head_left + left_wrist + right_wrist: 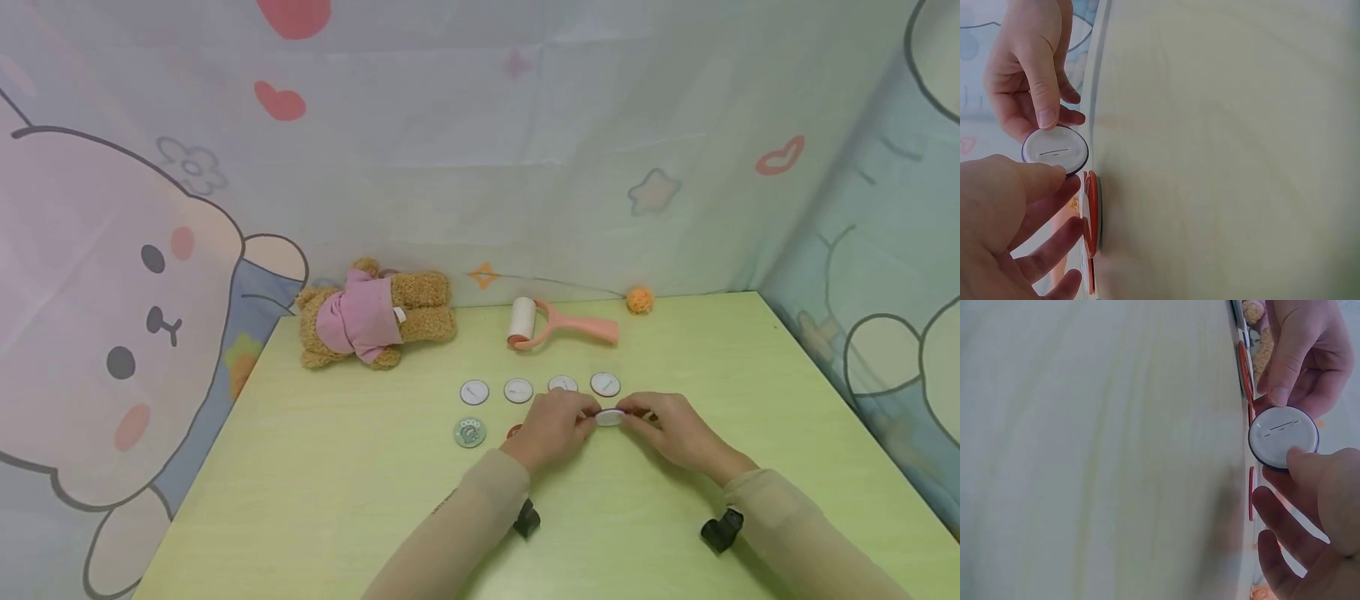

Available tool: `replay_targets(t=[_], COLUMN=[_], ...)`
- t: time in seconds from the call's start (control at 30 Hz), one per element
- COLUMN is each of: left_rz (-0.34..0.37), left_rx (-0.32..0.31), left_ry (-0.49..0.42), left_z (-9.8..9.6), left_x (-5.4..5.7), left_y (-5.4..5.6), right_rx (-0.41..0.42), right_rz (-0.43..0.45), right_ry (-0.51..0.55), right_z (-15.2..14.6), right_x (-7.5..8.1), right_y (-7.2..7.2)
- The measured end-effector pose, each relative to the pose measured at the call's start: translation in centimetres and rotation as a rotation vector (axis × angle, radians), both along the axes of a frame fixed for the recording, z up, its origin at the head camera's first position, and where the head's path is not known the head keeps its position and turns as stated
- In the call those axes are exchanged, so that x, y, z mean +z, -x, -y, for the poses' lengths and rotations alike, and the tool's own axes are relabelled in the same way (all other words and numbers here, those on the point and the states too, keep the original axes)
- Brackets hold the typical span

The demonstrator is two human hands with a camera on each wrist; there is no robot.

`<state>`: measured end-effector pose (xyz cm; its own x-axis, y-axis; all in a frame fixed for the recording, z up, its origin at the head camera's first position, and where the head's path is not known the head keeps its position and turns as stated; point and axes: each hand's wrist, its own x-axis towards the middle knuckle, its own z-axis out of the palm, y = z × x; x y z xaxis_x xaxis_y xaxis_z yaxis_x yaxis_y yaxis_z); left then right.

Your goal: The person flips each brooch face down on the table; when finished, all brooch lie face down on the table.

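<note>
Both hands pinch one round pin-back button badge (610, 417), its white back and metal pin turned toward the wearer. My left hand (553, 427) has thumb and index finger on one edge of the badge (1054, 149). The opposite edge is pinched by my right hand (671, 429), whose other fingers spread loosely in the right wrist view. Behind the hands lies a row of several badges (475, 392) with white backs up. A green badge (469, 432) with a printed picture lies face up left of the left hand, and a red badge (513, 431) is mostly hidden behind that hand.
A teddy bear (363, 321) in a pink top lies at the table's back left. Toward the back middle is a lint roller (562, 325) with a pink handle, with a small orange ball (640, 300) to its right. A printed curtain (480, 150) hangs behind the table.
</note>
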<state>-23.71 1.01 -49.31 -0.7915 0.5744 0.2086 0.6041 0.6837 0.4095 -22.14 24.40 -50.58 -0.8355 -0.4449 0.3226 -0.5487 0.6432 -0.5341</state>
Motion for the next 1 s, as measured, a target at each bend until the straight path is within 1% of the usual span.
replay_targets(t=[0.13,0.27,0.4,0.53,0.77,0.9,1.0], left_rz=[-0.01,-0.025,-0.028,-0.013,-0.03,-0.009,-0.011], left_rx=[0.004,-0.002,0.002,0.002,-0.025,-0.038,-0.04], left_ry=[-0.026,-0.032,-0.035,-0.061,-0.112,-0.108,-0.09], left_z=[0.01,-0.01,-0.04,0.01,0.15,0.22,0.17], left_x=[0.02,0.08,-0.04,-0.26,-0.25,-0.29,-0.41], left_y=[0.11,0.15,0.09,0.0,0.03,-0.07,-0.06], right_rx=[-0.015,-0.021,-0.007,0.008,0.02,0.026,0.024], right_rz=[0.001,-0.007,-0.012,0.015,0.016,0.057,0.096], right_ry=[0.004,0.009,0.015,0.026,0.039,0.025,0.009], right_z=[0.02,-0.05,-0.06,-0.16,-0.38,-0.35,-0.34], right_x=[0.12,0.14,0.14,0.14,0.31,0.39,0.46], right_y=[0.06,0.0,-0.08,-0.18,-0.09,-0.1,-0.14])
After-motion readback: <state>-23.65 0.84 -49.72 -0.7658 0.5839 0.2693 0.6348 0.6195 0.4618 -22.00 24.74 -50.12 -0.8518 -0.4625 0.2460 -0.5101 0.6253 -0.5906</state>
